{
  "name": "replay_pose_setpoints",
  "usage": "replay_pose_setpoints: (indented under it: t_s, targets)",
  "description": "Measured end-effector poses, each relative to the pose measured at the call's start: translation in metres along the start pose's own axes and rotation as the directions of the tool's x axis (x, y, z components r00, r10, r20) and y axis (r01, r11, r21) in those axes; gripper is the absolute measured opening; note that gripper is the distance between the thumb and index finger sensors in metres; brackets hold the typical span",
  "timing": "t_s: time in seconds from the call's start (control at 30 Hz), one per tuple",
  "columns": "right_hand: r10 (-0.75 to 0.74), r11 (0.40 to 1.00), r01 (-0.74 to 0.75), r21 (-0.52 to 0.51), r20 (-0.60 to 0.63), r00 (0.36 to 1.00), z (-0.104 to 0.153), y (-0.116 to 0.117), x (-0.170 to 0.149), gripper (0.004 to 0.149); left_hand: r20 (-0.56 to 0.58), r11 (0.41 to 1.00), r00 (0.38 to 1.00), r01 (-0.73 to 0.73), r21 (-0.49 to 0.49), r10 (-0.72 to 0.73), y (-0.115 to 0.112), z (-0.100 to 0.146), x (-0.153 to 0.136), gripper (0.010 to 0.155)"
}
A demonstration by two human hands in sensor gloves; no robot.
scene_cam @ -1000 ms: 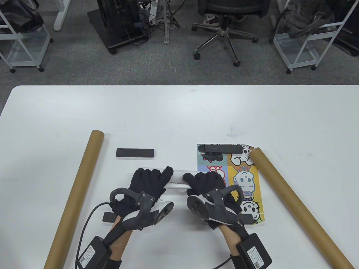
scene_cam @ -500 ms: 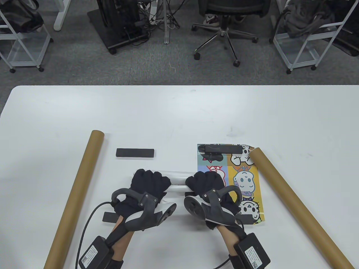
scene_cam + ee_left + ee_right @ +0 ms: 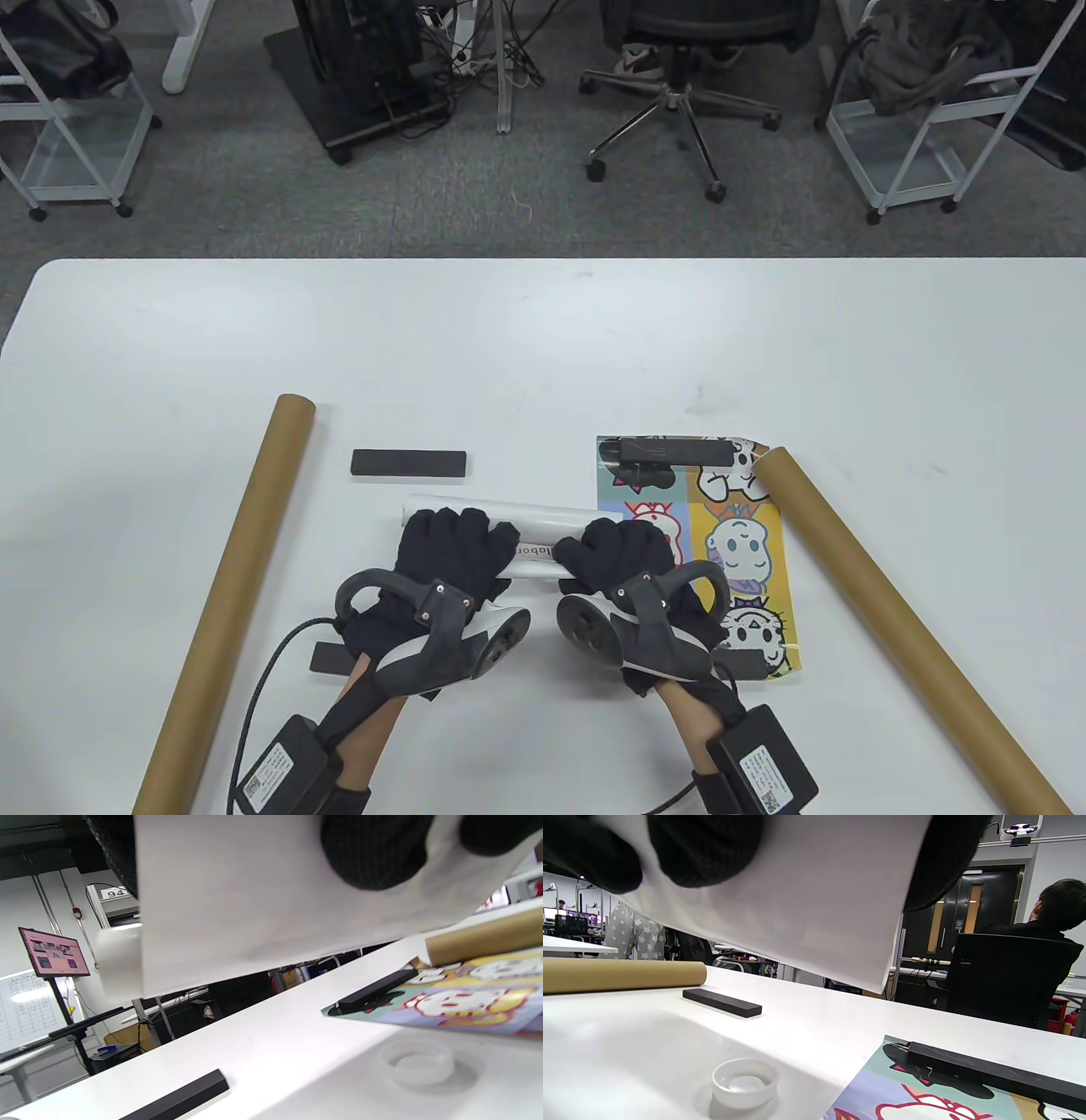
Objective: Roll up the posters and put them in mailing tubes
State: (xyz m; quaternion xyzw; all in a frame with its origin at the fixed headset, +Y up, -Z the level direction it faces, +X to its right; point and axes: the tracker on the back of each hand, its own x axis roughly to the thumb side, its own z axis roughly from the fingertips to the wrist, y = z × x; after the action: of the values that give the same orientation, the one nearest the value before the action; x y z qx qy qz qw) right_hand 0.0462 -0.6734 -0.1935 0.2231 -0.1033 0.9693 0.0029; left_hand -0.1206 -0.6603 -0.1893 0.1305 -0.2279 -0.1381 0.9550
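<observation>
Both curled round the white poster roll (image 3: 501, 535), left hand (image 3: 445, 548) and right hand (image 3: 615, 552): best wound tight, ends flush, slimmer than left mailing tube (image 3: 229, 594).

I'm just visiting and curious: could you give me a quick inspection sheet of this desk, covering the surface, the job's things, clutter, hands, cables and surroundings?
Surface: white table, faint smudges.
Job's things: white rolled poster held off the table by both hands; cartoon poster flat, weighted by a black bar; left tube and right tube lying flat.
Clutter: loose black bar; clear plastic cap under the roll.
Hands: left hand and right hand grip the roll.
Cables: black lead from the left wrist.
Surroundings: office chair, wire carts, seated person.
</observation>
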Motion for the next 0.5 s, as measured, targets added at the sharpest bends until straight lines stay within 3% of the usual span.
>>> replay_pose_setpoints:
  t_s: [0.13,0.4,0.5]
  targets:
    - [0.011,0.998,-0.012,-0.066,-0.01,1.0,0.0014,-0.0028,-0.0031,0.053,0.007,0.992,0.994,-0.106,0.067,0.106,0.0004,0.0017,-0.0066,0.061]
    - [0.033,0.997,-0.032,0.075,-0.012,0.999,-0.003,0.0044,0.0009,0.047,0.025,0.997,0.999,-0.035,0.065,0.033,-0.0005,0.0001,0.0002,0.051]
    - [0.027,0.997,-0.025,0.072,-0.022,0.999,-0.0029,0.0034,0.0001,0.05,0.027,0.999,0.999,-0.028,0.04,0.027,-0.0011,-0.0003,0.0027,0.048]
